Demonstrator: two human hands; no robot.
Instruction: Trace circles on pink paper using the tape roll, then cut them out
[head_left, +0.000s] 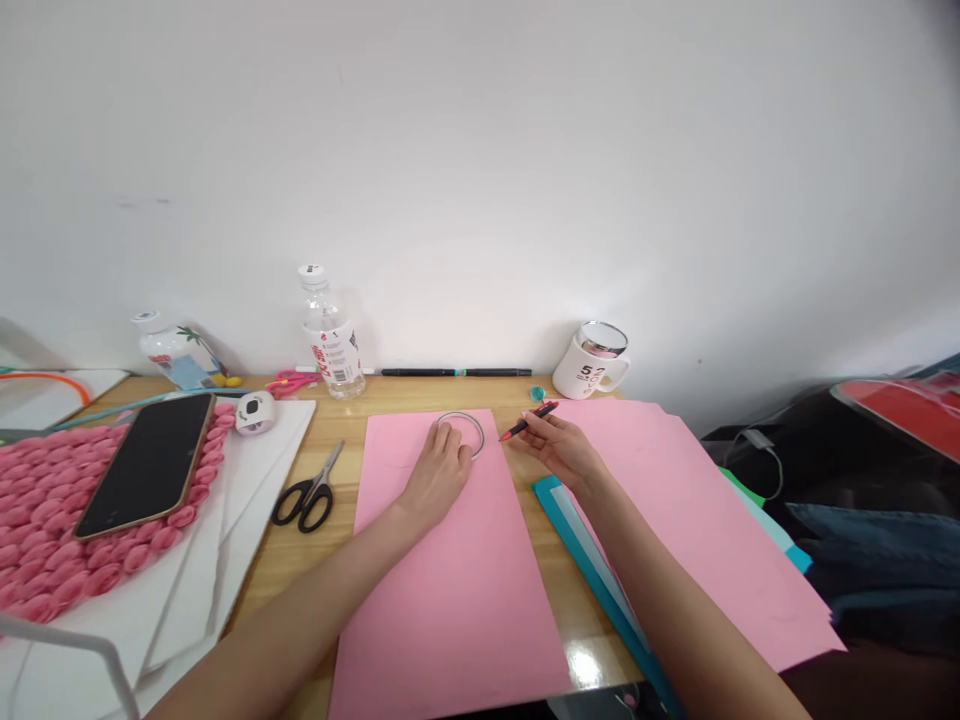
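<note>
A sheet of pink paper (450,580) lies lengthwise before me on the wooden table. Near its far end rests a thin silver ring (481,432), its near left part hidden by my left hand (441,470). The fingers of that hand are bent and closed on the ring, pressing it against the sheet. My right hand (559,445) is just right of the sheet, gripping a red and black pen (517,429). The pen's tip points left toward the ring and appears apart from it. Faint curved pencil-like marks show on the paper left of the ring.
Black-handled scissors (311,492) lie to the left, beside white boards (247,500) bearing pink petals (52,510) and a phone (150,465). A bottle (330,335), dark pens (495,372) and a mug (589,365) line the wall. More pink sheets (690,520) lie right.
</note>
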